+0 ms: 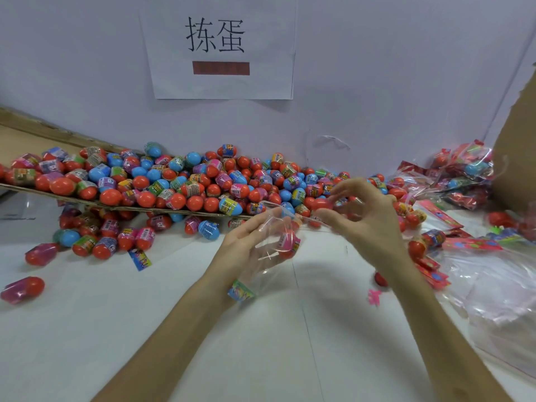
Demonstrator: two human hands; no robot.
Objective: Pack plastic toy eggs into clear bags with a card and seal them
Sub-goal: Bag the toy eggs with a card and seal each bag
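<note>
My left hand [246, 245] holds a clear bag [268, 258] by its mouth, above the white table. Inside the bag sits a pink and red toy egg [288, 244], and a colourful card [241, 291] shows at the bag's lower end. My right hand [362, 210] is at the bag's mouth and grips a red egg [322, 205] between thumb and fingers. A big heap of red, blue and pink eggs [185, 184] lies behind both hands, partly on a cardboard sheet [17, 140].
Filled bags [464, 172] are piled at the right against the wall. Red header cards [435, 274] and a stack of empty clear bags [499, 300] lie at the right. Loose eggs [23, 289] are scattered on the left of the table. A paper sign [217, 47] hangs on the wall.
</note>
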